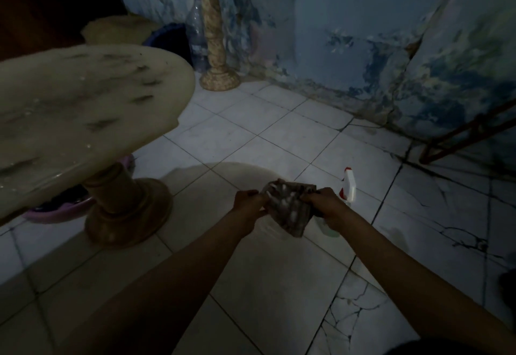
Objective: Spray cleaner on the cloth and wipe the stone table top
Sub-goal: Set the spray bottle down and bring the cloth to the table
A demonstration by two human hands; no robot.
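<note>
Both hands pinch the cloth (289, 209) at lower centre, left hand (248, 201) and right hand (324, 205) at opposite edges. The sprayer (349, 187) sits just behind the right hand. I'd bunch it flat-side out before wiping. The stone surface (83, 109) is at left, with its rim close and plenty of open floor (279, 131) between.

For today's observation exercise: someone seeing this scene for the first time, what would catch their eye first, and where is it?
First, the checked cloth at lower centre, stretched between the left hand and right hand above the tiled floor. Next, the pale stone table top on the left, streaked with dark marks. A white spray bottle with a red tip peeks out just behind the right hand.
</note>
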